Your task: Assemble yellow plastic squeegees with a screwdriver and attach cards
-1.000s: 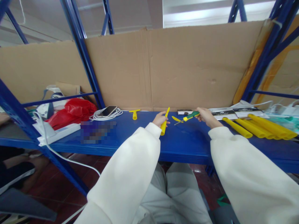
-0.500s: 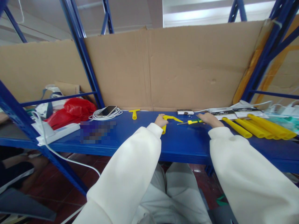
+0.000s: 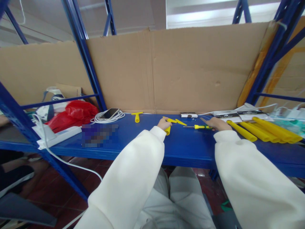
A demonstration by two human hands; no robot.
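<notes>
My left hand [image 3: 163, 123] is closed around a yellow T-shaped plastic handle [image 3: 167, 130], whose round lower end shows below the fingers. Just right of its crosspiece lies a narrow yellow strip [image 3: 181, 122]. My right hand [image 3: 219, 124] grips the back end of a screwdriver [image 3: 199, 127] with a yellow and green handle, its thin shaft pointing left toward the T-shaped handle. Some of the right fingers are hidden. Farther left, a second yellow T-shaped handle [image 3: 137, 116] rests on the blue shelf [image 3: 133, 140].
Several yellow tubes [image 3: 247, 131] lie on the right beside white-and-black packets [image 3: 230, 117]. A small flat box [image 3: 188, 114] sits at the back, with tiny bits near it. On the left are a phone [image 3: 109, 113] on coiled white cable, a power strip [image 3: 63, 135] and a red bag [image 3: 73, 114].
The screwdriver has shifted slightly right and turned more level, together with my right hand. A gap now shows between the yellow strip and the T-shaped handle in my left hand.
</notes>
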